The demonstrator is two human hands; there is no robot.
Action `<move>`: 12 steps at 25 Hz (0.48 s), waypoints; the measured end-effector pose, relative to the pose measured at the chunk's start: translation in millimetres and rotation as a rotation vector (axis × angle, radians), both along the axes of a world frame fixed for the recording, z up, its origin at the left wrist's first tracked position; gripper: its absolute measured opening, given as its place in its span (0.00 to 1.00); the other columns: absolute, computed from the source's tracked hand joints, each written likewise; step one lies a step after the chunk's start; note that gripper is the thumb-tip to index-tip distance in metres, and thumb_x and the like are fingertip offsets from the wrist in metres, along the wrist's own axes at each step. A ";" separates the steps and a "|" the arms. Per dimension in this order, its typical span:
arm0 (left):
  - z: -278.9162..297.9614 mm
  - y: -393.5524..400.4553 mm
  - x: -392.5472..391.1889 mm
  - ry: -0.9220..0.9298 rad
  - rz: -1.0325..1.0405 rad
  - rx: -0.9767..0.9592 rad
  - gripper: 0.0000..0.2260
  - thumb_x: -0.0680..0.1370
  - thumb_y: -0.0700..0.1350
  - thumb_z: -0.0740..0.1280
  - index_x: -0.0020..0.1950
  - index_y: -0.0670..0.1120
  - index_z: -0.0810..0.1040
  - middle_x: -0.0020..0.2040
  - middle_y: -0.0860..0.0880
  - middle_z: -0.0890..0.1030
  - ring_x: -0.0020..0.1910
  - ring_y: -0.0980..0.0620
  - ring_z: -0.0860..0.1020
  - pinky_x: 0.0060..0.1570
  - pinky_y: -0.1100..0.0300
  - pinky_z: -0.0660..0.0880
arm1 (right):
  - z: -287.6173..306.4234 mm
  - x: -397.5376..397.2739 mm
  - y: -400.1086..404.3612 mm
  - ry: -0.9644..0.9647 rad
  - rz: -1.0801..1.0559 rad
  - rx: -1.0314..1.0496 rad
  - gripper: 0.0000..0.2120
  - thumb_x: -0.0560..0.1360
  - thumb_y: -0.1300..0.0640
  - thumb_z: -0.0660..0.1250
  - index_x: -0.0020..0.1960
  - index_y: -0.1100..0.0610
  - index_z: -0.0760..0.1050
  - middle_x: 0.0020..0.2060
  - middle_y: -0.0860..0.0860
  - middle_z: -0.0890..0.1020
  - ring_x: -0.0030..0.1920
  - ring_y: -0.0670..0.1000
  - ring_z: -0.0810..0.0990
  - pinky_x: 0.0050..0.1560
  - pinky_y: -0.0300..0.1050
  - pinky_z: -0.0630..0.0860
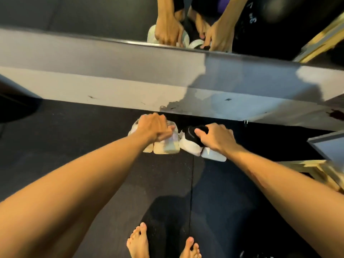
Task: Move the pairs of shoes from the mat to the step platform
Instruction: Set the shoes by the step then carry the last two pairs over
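Two pairs of shoes sit side by side on the dark floor mat [93,146], right against the foot of a grey step platform [111,86]. My left hand [155,128] grips the pale cream pair [165,148] from above, fingers curled into the openings. My right hand [216,138] grips the white and black pair [191,144], thumb hooked over the black collar. The shoes' toes are hidden under my hands.
A mirror [93,15] above the platform reflects my hands and the shoes. A wooden frame [316,170] and a grey panel [327,146] stand at the right. My bare feet [162,244] are on the mat below.
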State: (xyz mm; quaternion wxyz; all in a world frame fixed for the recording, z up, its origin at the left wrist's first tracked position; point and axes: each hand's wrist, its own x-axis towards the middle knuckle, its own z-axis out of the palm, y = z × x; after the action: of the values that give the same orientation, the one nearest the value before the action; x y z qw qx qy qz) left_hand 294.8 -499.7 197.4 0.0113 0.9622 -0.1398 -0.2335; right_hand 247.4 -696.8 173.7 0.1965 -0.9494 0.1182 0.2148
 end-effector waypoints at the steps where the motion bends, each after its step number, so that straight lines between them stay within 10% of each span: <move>1: 24.7 -2.7 6.9 -0.017 -0.018 -0.002 0.22 0.80 0.58 0.54 0.45 0.42 0.78 0.46 0.41 0.81 0.45 0.42 0.78 0.44 0.53 0.70 | 26.3 5.6 -2.0 -0.019 0.008 -0.031 0.23 0.76 0.37 0.57 0.49 0.56 0.79 0.49 0.56 0.82 0.52 0.60 0.77 0.55 0.54 0.68; 7: 293.9 -20.2 15.4 0.027 -0.174 0.073 0.24 0.78 0.60 0.57 0.61 0.43 0.76 0.61 0.41 0.78 0.60 0.42 0.76 0.55 0.52 0.69 | 289.6 6.3 8.3 -0.142 0.171 -0.218 0.34 0.75 0.29 0.48 0.34 0.59 0.69 0.43 0.58 0.82 0.47 0.60 0.78 0.53 0.54 0.67; 12: 550.6 -21.6 -4.9 -0.008 -0.257 -0.003 0.21 0.75 0.61 0.59 0.50 0.45 0.78 0.56 0.42 0.81 0.55 0.42 0.80 0.46 0.54 0.70 | 560.1 -18.6 16.0 -0.320 0.254 -0.344 0.31 0.76 0.32 0.54 0.31 0.58 0.67 0.43 0.59 0.83 0.50 0.61 0.79 0.53 0.54 0.67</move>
State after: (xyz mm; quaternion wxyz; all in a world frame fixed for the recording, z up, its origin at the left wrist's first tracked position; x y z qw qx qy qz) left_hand 290.0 -521.3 748.0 -0.0176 0.9373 -0.2622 -0.2290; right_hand 228.8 -680.9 733.8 0.0196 -0.9979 0.0002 0.0618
